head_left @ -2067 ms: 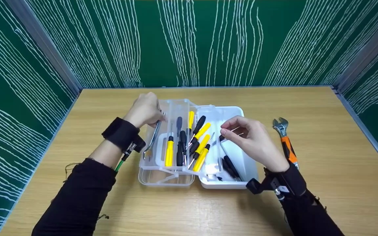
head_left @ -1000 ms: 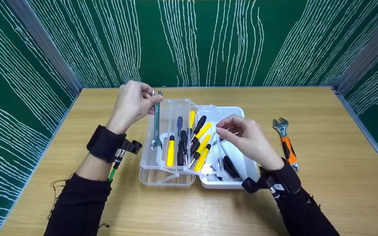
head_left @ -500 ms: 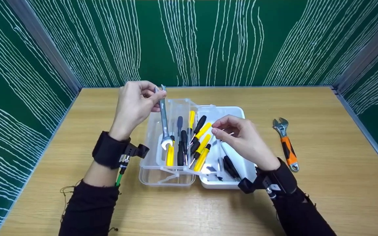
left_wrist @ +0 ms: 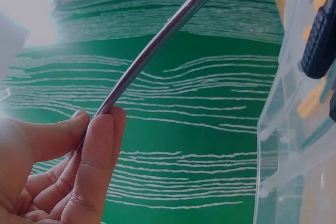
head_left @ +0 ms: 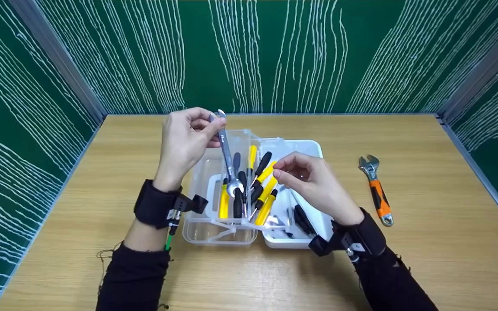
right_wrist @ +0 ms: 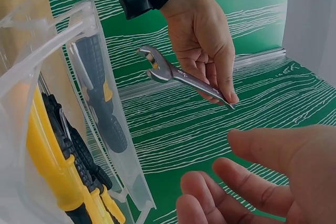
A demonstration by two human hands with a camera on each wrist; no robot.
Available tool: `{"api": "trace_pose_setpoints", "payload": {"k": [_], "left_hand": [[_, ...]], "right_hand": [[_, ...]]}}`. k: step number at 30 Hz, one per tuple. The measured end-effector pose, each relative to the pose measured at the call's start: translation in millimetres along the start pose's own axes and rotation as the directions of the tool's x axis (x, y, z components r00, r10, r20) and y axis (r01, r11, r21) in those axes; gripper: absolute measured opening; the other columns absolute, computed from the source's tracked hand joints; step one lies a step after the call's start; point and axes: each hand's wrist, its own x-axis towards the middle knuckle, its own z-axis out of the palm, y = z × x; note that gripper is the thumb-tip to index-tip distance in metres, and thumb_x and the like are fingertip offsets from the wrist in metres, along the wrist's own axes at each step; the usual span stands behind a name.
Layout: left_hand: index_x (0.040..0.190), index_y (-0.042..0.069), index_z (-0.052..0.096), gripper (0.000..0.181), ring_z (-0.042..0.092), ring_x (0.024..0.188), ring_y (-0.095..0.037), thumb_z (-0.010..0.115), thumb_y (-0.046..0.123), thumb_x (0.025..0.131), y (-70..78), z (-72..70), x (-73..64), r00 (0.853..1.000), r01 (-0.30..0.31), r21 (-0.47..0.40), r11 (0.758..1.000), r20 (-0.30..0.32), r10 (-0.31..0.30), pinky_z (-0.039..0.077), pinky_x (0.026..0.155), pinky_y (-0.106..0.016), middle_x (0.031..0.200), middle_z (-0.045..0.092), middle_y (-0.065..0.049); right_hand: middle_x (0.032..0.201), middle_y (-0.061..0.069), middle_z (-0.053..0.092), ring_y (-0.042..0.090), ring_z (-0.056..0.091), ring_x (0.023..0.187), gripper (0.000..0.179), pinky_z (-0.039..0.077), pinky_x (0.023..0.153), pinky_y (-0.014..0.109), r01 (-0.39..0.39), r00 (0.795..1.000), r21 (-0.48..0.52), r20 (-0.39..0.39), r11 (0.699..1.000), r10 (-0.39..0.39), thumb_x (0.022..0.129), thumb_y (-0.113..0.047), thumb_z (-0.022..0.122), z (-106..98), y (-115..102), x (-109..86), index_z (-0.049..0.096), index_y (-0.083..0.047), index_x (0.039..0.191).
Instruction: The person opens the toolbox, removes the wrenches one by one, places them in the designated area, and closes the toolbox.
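Note:
My left hand (head_left: pixel 182 144) pinches the upper end of a silver open-end wrench (head_left: pixel 227 157) between thumb and fingers. The wrench hangs tilted over the clear tray (head_left: pixel 199 172) of an open toolbox, its lower jaw above the screwdrivers. In the left wrist view the wrench (left_wrist: pixel 149 48) slants up from the fingertips. My right hand (head_left: pixel 316 183) hovers over the white side of the toolbox, fingers loosely bent. In the right wrist view that hand (right_wrist: pixel 278 177) holds nothing, thumb and fingers apart, with the wrench (right_wrist: pixel 186 78) just beyond it.
Several yellow and black screwdrivers (head_left: pixel 264 209) lie in the clear trays. Black-handled tools (head_left: pixel 303 220) lie in the white toolbox base (head_left: pixel 296 245). An adjustable wrench with an orange and black handle (head_left: pixel 378 194) lies on the wooden table (head_left: pixel 249 280) at right. Green walls surround the table.
My left hand has lifted the wrench out of the clear tray, then carried it rightward over the screwdrivers. My right hand has drifted slightly left.

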Motion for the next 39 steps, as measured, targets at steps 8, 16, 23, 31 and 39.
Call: {"api": "trace_pose_setpoints", "payload": {"k": [8, 16, 23, 31, 39], "left_hand": [[0.098, 0.002, 0.078, 0.012, 0.078, 0.068, -0.018, 0.083, 0.013, 0.096, -2.5, 8.3, -4.7, 1.0, 0.006, -0.092, 0.996, -0.019, -0.008, 0.067, 0.064, -0.031, 0.086, 0.079, -0.012], [0.099, 0.003, 0.078, 0.012, 0.077, 0.069, -0.02, 0.083, 0.015, 0.096, -3.6, 18.3, -11.8, 0.999, 0.024, -0.14, 0.99, -0.03, -0.029, 0.067, 0.066, -0.031, 0.085, 0.078, -0.012], [0.097, 0.002, 0.077, 0.013, 0.077, 0.069, -0.02, 0.083, 0.014, 0.096, -4.7, 27.0, -16.8, 0.999, 0.021, -0.201, 0.979, -0.038, -0.029, 0.067, 0.066, -0.033, 0.086, 0.08, -0.013], [0.1, 0.0, 0.077, 0.014, 0.077, 0.07, -0.02, 0.083, 0.012, 0.095, -5.6, 36.2, -22.1, 0.998, 0.049, -0.244, 0.968, -0.028, -0.057, 0.067, 0.067, -0.032, 0.089, 0.08, -0.014], [0.1, 0.0, 0.076, 0.014, 0.076, 0.071, -0.019, 0.083, 0.011, 0.095, -7.2, 43.4, -28.8, 0.998, 0.048, -0.29, 0.956, -0.023, -0.057, 0.067, 0.067, -0.03, 0.093, 0.079, -0.024]], "right_hand": [[0.111, 0.015, 0.074, 0.022, 0.072, 0.091, 0.017, 0.062, 0.08, 0.023, -0.015, 0.999, 0.044, 0.035, 0.999, 0.014, 0.104, -0.02, 0.072, 6.3, -1.4, 1.6, 0.072, -0.007, 0.115], [0.106, 0.015, 0.075, 0.029, 0.07, 0.087, 0.014, 0.062, 0.078, 0.025, -0.004, 0.998, 0.046, 0.063, 0.999, 0.001, 0.105, -0.019, 0.072, 12.8, -3.9, 1.8, 0.073, -0.008, 0.114], [0.101, 0.007, 0.075, 0.026, 0.071, 0.086, 0.016, 0.063, 0.08, 0.028, 0.003, 0.995, 0.032, 0.096, 0.999, -0.006, 0.105, -0.022, 0.072, 16.6, -6.3, -0.2, 0.074, -0.01, 0.114], [0.101, 0.011, 0.074, 0.027, 0.07, 0.084, 0.015, 0.058, 0.075, 0.023, 0.025, 0.993, 0.045, 0.115, 0.999, -0.03, 0.105, -0.021, 0.071, 18.0, -7.3, -2.0, 0.074, -0.01, 0.114], [0.104, 0.012, 0.076, 0.029, 0.072, 0.089, 0.017, 0.06, 0.077, 0.023, 0.018, 0.993, 0.042, 0.115, 0.999, -0.022, 0.104, -0.022, 0.073, 19.4, -8.7, -2.1, 0.073, -0.01, 0.115]]}}
